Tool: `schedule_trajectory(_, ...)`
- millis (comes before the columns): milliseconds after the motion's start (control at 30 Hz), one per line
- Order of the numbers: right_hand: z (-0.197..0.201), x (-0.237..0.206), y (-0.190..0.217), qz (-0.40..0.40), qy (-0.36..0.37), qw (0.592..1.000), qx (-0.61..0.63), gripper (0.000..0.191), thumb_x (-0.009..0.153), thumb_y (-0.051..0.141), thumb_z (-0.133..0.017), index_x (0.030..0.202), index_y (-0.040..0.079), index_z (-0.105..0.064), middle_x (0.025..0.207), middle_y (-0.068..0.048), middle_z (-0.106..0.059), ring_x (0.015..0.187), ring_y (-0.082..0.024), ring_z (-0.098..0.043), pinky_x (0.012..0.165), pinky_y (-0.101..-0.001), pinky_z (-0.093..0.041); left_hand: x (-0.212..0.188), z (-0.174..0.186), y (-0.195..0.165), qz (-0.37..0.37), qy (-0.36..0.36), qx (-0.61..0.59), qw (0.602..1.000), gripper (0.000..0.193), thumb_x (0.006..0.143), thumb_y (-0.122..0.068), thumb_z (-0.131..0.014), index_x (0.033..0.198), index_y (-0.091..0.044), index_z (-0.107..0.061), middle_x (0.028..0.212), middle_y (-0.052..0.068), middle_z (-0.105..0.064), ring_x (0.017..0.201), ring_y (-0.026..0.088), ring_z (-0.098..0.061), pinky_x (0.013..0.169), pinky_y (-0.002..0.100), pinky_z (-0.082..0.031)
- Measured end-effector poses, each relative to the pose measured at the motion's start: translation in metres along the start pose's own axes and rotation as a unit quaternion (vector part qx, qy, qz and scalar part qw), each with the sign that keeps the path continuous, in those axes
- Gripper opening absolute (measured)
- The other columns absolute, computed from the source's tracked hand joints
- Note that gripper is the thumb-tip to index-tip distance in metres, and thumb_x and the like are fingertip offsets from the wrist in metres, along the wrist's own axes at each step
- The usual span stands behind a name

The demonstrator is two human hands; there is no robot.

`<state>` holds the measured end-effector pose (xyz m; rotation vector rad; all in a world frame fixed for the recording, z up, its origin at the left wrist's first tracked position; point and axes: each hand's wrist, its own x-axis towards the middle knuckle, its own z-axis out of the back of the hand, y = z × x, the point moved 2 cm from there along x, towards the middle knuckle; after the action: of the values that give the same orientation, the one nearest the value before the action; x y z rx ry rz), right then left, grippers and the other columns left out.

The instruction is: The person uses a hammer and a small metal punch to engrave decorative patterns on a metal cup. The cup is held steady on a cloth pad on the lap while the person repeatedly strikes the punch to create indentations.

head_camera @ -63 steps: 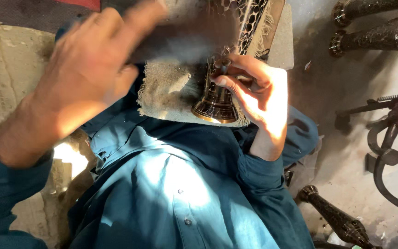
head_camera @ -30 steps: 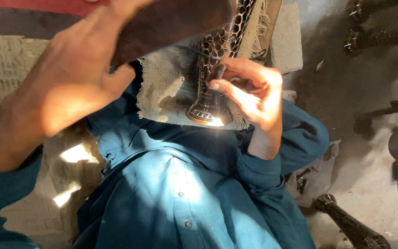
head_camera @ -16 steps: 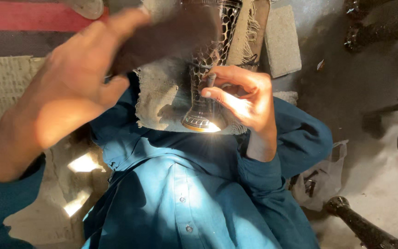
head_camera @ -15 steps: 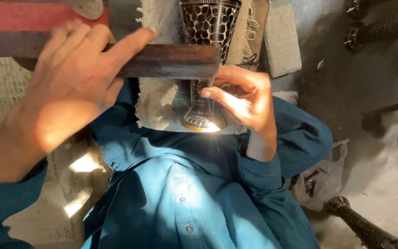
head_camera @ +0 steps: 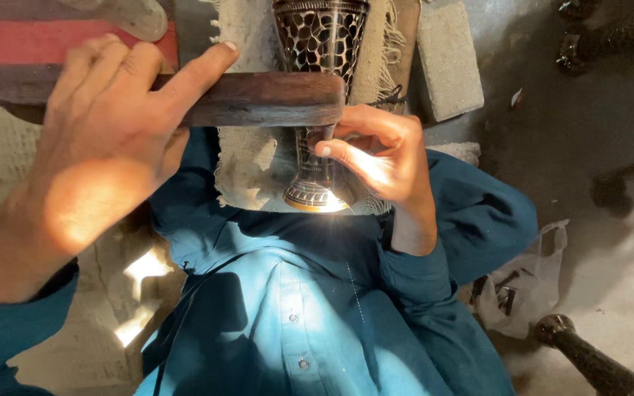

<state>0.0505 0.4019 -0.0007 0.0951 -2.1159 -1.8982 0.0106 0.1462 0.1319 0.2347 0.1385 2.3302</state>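
Observation:
A dark metal vase (head_camera: 321, 44) with a cut-out pattern lies on a beige cloth (head_camera: 252, 163) over my lap, its round foot (head_camera: 311, 196) toward me. My right hand (head_camera: 387, 163) grips the vase's narrow stem, fingers curled around it. My left hand (head_camera: 104, 150) holds a dark wooden bar (head_camera: 266, 99) level across the vase, index finger stretched along its top. The bar's end covers the vase's waist. I wear a blue buttoned shirt (head_camera: 295, 323).
A grey stone block (head_camera: 449, 60) lies to the right of the vase. A red-striped board (head_camera: 16, 45) sits at the top left. A crumpled plastic bag (head_camera: 526, 282) and a dark metal stem (head_camera: 596, 363) lie on the dusty floor at the right.
My left hand has swung the wooden bar from a raised, blurred position down to lie level across the vase. My right hand has stayed on the vase's stem.

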Motion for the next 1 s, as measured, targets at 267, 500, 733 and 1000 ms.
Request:
schedule_trajectory(267,0.004,-0.003,-0.004,-0.002,0.001,1.000,0.016,0.026,0.098,-0.007,-0.074,0.123,-0.008,-0.068,0.109,-0.014,-0.074,0.102,-0.019,-0.076,0.090,-0.0287,-0.064,0.006,0.002,0.002,0.026,0.018,-0.077,0.997,0.074,0.081,-0.004,-0.078,0.150,-0.016,-0.055,0.093,0.010,-0.053,0.092,0.030,-0.058,0.087,0.044,-0.049)
schedule_trajectory(500,0.009,-0.004,-0.005,-0.004,0.004,1.000,0.009,0.025,0.098,-0.005,-0.072,0.122,-0.007,-0.068,0.109,-0.013,-0.074,0.103,-0.019,-0.076,0.091,-0.0286,-0.063,0.011,0.007,-0.002,-0.020,0.020,-0.019,0.999,0.075,0.078,-0.003,-0.079,0.147,-0.018,-0.054,0.092,0.010,-0.055,0.091,0.031,-0.059,0.085,0.043,-0.051)
schedule_trajectory(733,0.011,-0.007,-0.008,0.012,0.010,1.000,0.010,0.019,0.099,-0.006,-0.073,0.118,-0.006,-0.070,0.110,-0.013,-0.075,0.096,-0.018,-0.076,0.090,-0.0285,-0.063,0.014,0.007,-0.003,-0.001,0.026,-0.057,0.998,0.076,0.080,-0.005,-0.079,0.150,-0.017,-0.054,0.097,0.012,-0.055,0.094,0.031,-0.059,0.095,0.046,-0.050)
schedule_trajectory(1000,0.016,-0.010,-0.013,-0.024,-0.006,0.999,0.038,0.021,0.097,-0.003,-0.074,0.117,-0.006,-0.068,0.112,-0.011,-0.074,0.102,-0.017,-0.077,0.091,-0.0268,-0.062,0.022,0.007,-0.009,-0.011,0.044,-0.016,0.999,0.071,0.083,-0.007,-0.080,0.149,-0.017,-0.057,0.093,0.010,-0.056,0.092,0.029,-0.060,0.087,0.042,-0.050)
